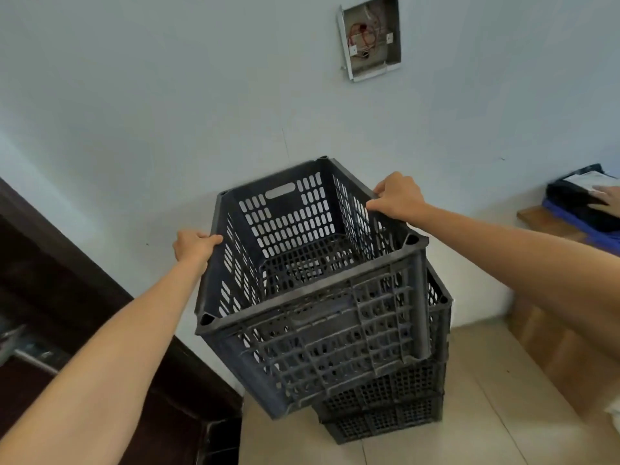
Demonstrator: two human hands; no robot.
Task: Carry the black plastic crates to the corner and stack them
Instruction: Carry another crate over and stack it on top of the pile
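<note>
A black perforated plastic crate (322,333) is held in the air, tilted, in front of a pale wall. My left hand (193,245) grips its left rim and my right hand (397,198) grips its right rim. Below and slightly right of it stands a stack of black crates (385,414) on the tiled floor; the held crate overlaps the stack's top and hides most of it. Whether the held crate touches the stack cannot be told.
A dark wooden door frame (84,297) runs along the left. An open electrical box (369,38) with wires sits high in the wall. At right, a wooden table (543,223) carries blue and black items, with another person's hand (607,198) on them.
</note>
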